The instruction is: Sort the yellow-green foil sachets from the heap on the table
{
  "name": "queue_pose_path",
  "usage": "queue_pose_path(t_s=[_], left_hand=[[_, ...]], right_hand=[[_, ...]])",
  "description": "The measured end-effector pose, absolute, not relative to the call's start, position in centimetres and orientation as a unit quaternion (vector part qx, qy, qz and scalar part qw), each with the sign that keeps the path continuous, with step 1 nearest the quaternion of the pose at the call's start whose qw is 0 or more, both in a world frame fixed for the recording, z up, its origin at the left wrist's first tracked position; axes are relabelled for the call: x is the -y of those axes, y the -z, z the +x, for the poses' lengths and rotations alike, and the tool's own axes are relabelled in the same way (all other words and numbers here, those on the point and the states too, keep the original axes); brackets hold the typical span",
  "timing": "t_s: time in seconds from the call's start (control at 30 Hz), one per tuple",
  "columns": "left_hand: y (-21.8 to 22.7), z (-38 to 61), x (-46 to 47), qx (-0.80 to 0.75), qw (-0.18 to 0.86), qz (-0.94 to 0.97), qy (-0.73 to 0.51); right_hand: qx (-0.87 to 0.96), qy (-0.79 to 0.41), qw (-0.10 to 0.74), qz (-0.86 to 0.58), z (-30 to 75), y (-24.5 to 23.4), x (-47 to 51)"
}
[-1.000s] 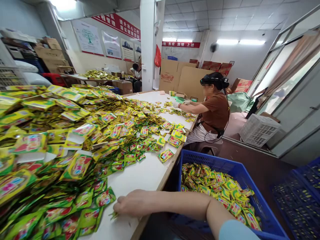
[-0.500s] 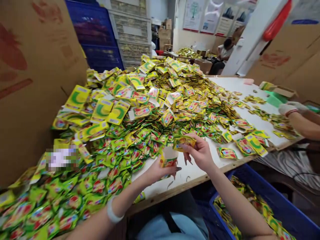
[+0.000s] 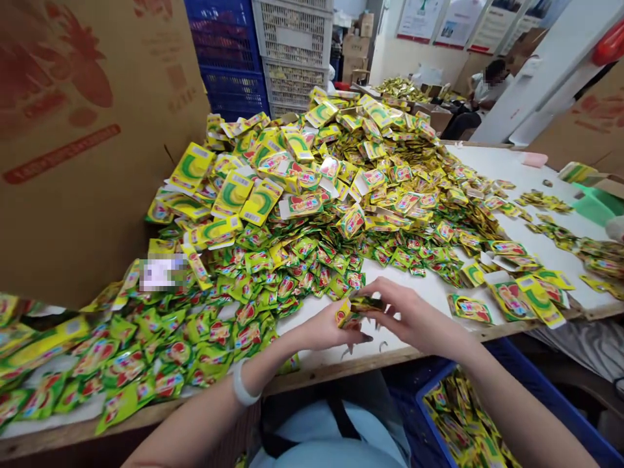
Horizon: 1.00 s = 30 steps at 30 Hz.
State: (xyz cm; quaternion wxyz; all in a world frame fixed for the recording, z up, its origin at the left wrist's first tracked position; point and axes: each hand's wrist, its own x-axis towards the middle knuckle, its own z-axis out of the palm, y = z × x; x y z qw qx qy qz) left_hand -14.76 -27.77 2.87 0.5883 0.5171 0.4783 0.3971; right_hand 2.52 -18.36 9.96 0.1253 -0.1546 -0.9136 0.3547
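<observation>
My left hand (image 3: 324, 328) is closed around a small yellow carton (image 3: 342, 314), partly hidden by the fingers. My right hand (image 3: 412, 318) pinches a few thin foil sachets (image 3: 369, 303) at the carton's end; how far they sit inside it I cannot tell. Both hands are above the white table (image 3: 322, 361) near its front edge. Just beyond them lies a heap of green sachets with red fruit pictures (image 3: 292, 286). Yellow cartons (image 3: 260, 200) are piled on the heap behind. To the right of my right hand lies a flat sachet (image 3: 468, 308).
A tall cardboard box (image 3: 102, 195) stands at the left. Below the table edge at the right is a blue crate (image 3: 541, 390) holding filled-looking yellow packs. Stacked crates (image 3: 292, 39) stand behind. A co-worker's gloved hand (image 3: 615, 229) shows at the right edge; another person sits far back.
My right hand has brought the sachets from above the carton down against its end. The carton has tipped toward them. The view has shifted left.
</observation>
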Motion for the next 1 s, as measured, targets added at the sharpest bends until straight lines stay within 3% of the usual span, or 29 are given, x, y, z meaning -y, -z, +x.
queue_pose_path(t_s=[0.17, 0.37, 0.57, 0.67, 0.8, 0.87, 1.0], left_hand=[[-2.4, -14.6, 28.4, -0.434, 0.642, 0.515, -0.366], [-1.2, -14.0, 28.9, -0.429, 0.619, 0.522, -0.401], [-2.4, -14.0, 29.4, -0.459, 0.556, 0.568, -0.397], [-4.2, -16.7, 29.7, -0.541, 0.384, 0.615, -0.426], [-4.5, -23.2, 29.9, -0.747, 0.046, 0.578, -0.324], [-3.6, -25.8, 29.9, -0.804, -0.025, 0.551, -0.224], [-2.1, -28.0, 30.0, -0.818, -0.038, 0.557, -0.14]], right_hand=[[0.891, -0.393, 0.191, -0.122, 3.7, -7.3, 18.7], [0.835, -0.533, 0.038, -0.131, 4.4, -6.6, 19.6], [0.849, -0.462, 0.183, -0.182, 5.2, -5.5, 19.2], [0.844, -0.307, 0.297, -0.324, 9.2, -6.5, 15.3], [0.784, 0.115, 0.365, -0.488, 13.6, -8.4, 9.7], [0.791, 0.134, 0.376, -0.464, 12.1, -8.2, 9.5], [0.91, -0.058, 0.334, -0.238, 0.7, -5.1, 14.5]])
